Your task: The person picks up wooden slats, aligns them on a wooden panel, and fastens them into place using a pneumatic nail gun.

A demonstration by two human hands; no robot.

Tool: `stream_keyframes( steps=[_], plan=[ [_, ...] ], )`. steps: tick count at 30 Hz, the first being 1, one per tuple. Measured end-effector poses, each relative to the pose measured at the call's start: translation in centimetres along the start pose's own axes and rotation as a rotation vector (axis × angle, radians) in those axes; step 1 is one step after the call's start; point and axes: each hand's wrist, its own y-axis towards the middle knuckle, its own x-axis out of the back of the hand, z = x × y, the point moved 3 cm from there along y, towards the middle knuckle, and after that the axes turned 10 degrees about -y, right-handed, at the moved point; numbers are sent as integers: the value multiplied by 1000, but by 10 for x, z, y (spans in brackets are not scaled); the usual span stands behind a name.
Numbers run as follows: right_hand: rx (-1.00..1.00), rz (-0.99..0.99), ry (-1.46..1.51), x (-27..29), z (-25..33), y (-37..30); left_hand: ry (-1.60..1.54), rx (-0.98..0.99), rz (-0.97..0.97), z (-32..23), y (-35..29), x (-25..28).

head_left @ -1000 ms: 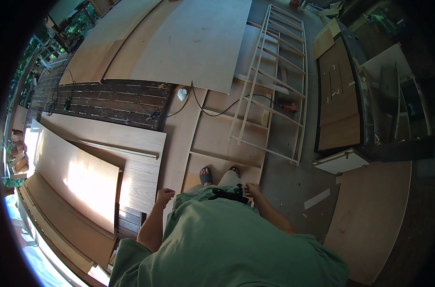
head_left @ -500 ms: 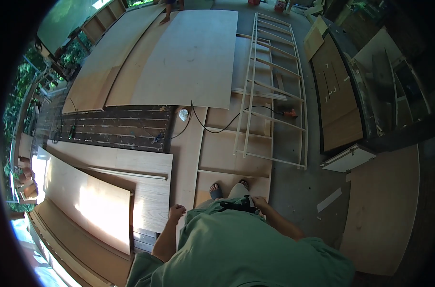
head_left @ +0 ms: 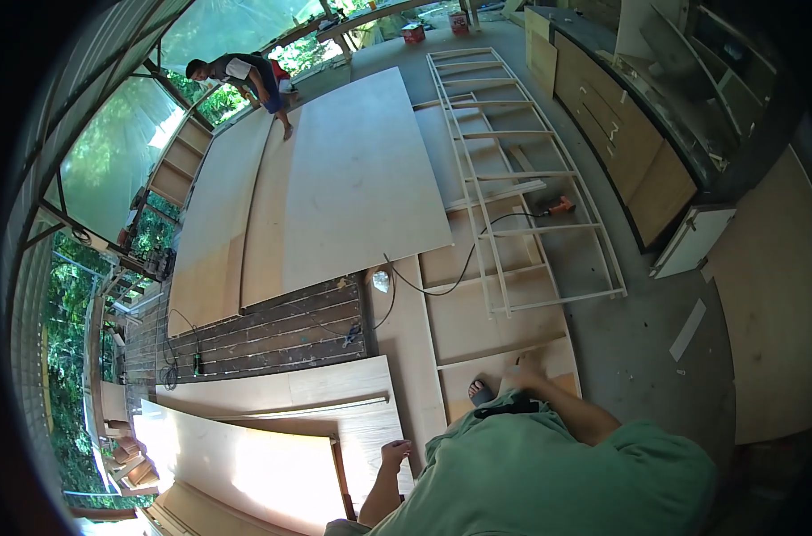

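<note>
My left hand (head_left: 395, 454) hangs low at my side, beside the edge of a pale plywood sheet (head_left: 370, 380). Its fingers are curled in, and whatever they may hold is too small to make out. In front of my waist, my right hand (head_left: 527, 372) is over a wooden frame panel (head_left: 464, 308) on the floor. That hand is blurred, so its finger shape and any contents are unclear. One sandalled foot (head_left: 480, 391) shows on the panel.
Large plywood sheets (head_left: 361, 179) lie ahead on dark slats (head_left: 290, 330). A ladder-like wooden frame (head_left: 535, 230) and an orange corded power tool (head_left: 561, 205) are to the right, near a cabinet (head_left: 634, 134). Another person (head_left: 254, 79) bends over the far sheets.
The view has tilted up and turned, bringing the other person's whole body in. My right hand has moved forward from my hip. My left hand stays low by my side.
</note>
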Motion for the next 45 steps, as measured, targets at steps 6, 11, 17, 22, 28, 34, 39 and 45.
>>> stream_keyframes(
  steps=[6, 11, 17, 22, 28, 34, 39, 45],
  plan=[
    [303, 589, 25, -27, 0, -6, 95, -121, 129, -19, -4, -43],
    [54, 354, 165, -22, -26, 15, 105, -169, 167, -5, -9, -52],
    [494, 322, -154, -67, -13, -32, 99, -11, 97, 10, 1, -37],
    [-20, 578, 197, -13, -24, 11, 79, 46, 91, 13, 19, -38],
    [-261, 173, 354, 21, -64, 43, 93, 17, 211, -23, 35, -89],
    [-495, 390, 519, -44, -140, 103, 188, 53, 213, -90, 53, -140],
    [-430, 453, 466, -85, -175, 188, 234, 29, 138, -148, 90, -157],
    [-335, 416, 318, -157, -133, 332, 1007, 3, 65, -186, 170, -171]
  ],
)
